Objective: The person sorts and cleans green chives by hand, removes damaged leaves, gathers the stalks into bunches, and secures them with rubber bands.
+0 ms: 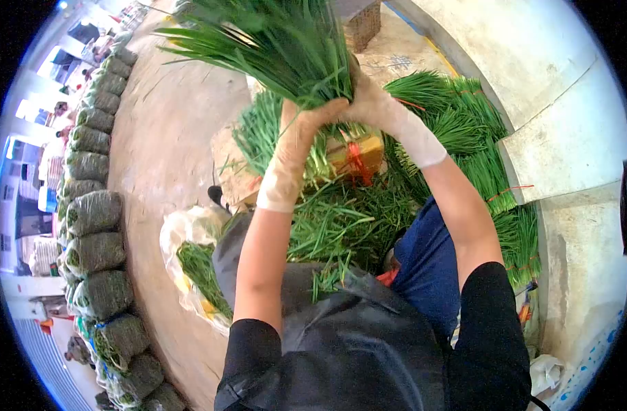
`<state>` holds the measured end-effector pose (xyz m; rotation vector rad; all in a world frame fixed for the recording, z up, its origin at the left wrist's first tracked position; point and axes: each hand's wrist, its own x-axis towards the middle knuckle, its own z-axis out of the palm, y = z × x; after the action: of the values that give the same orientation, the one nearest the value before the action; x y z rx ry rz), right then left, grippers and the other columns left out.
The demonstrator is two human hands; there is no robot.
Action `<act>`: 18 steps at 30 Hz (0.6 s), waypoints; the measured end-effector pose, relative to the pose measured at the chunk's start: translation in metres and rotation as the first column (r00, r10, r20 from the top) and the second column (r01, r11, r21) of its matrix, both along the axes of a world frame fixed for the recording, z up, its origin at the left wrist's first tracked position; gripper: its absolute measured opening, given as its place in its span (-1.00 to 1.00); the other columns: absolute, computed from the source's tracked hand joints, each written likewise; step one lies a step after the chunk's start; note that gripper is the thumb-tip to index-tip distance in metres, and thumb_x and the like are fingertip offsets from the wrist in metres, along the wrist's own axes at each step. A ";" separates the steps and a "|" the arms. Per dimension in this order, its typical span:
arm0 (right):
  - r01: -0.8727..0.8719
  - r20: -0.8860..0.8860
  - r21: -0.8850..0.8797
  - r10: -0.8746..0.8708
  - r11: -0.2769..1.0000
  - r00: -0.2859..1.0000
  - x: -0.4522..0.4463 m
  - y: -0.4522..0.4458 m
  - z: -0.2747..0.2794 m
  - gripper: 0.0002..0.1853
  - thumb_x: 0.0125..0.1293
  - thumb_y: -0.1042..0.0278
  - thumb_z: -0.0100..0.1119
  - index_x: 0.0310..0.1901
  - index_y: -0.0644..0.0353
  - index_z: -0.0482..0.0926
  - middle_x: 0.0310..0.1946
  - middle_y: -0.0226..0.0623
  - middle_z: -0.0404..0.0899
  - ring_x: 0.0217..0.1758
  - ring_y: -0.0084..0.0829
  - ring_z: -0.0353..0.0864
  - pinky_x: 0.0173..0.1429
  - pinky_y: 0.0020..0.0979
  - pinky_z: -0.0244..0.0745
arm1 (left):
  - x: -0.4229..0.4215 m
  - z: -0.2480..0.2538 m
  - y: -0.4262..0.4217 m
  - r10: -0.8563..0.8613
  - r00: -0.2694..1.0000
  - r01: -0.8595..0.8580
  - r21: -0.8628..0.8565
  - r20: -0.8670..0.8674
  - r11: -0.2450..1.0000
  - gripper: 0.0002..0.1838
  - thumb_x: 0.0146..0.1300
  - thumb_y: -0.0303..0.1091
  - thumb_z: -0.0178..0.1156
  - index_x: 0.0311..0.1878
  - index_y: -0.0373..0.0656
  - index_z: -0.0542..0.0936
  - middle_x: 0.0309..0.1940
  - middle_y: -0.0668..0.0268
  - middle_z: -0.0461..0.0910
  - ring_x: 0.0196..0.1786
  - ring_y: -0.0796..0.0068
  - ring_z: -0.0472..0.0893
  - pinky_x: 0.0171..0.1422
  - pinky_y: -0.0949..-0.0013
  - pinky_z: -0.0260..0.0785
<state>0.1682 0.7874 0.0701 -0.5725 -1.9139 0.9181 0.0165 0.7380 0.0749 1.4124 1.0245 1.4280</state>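
Both my hands wear thin whitish gloves and are raised in front of me, wrapped round the base of a large bunch of green chives [279, 51]. My left hand [312, 118] closes on it from the left and below, its thumb reaching toward the other hand. On the right side, my right hand [370, 97] grips the same bunch; some of its fingers are hidden behind the leaves. The leaves fan out to the upper left. Under my hands, more chives [260, 127] lie on a low stand beside a yellow block [370, 152] with red ties [358, 164].
Loose green leaves [348, 219] are heaped before my lap. An open plastic bag [173, 236] with greens stands at left. Tied chive bundles [457, 127] are stacked along the wall at right. Wrapped bales [97, 212] line the floor [156, 137] at far left.
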 end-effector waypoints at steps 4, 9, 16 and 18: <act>-0.011 -0.002 -0.035 0.011 0.999 1.000 -0.004 0.081 -0.059 0.16 -0.16 0.11 0.59 0.43 0.17 0.02 0.34 -0.09 0.23 0.37 -0.29 0.25 0.46 -0.31 0.13 | -0.005 -0.037 0.065 -0.027 0.982 0.014 -0.069 -0.185 0.998 -0.51 0.00 -0.37 0.44 0.02 -0.29 0.56 -0.07 0.30 0.62 -0.10 0.48 0.58 0.05 0.36 0.44; -0.125 0.182 -0.262 0.176 0.957 0.968 -0.015 0.107 -0.135 -0.08 -0.06 0.08 0.49 0.33 0.18 0.24 0.28 -0.05 0.35 0.35 -0.25 0.31 0.42 -0.27 0.23 | -0.037 -0.175 0.116 -0.120 0.992 0.099 -0.312 -0.048 0.945 -0.58 0.10 -0.23 0.37 0.00 -0.23 0.60 -0.16 0.35 0.65 -0.12 0.54 0.56 0.03 0.36 0.39; -0.072 0.013 -0.113 0.074 0.991 0.997 -0.017 0.125 -0.055 -0.14 0.01 -0.11 0.39 0.30 0.17 0.32 0.18 -0.07 0.46 0.23 -0.28 0.45 0.26 -0.24 0.38 | -0.039 -0.074 0.124 -0.225 0.957 0.268 -0.254 0.185 0.929 -0.46 0.30 -0.06 0.16 0.21 -0.24 0.45 0.12 0.26 0.53 0.11 0.40 0.51 0.29 0.36 0.30; -0.162 -0.056 -0.305 0.152 0.938 0.987 -0.014 0.103 -0.012 -0.29 0.08 -0.12 0.40 0.18 0.14 0.46 0.03 -0.21 0.56 0.08 -0.41 0.53 0.14 -0.33 0.44 | -0.038 -0.035 0.100 -0.288 0.905 0.361 -0.208 0.313 0.909 -0.53 0.28 -0.08 0.21 0.11 -0.22 0.50 0.01 0.28 0.58 0.07 0.44 0.54 0.20 0.29 0.42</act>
<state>0.1540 0.8903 0.0580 -0.5881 -1.8186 1.3380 -0.0211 0.8383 0.0403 1.0942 0.7235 1.1524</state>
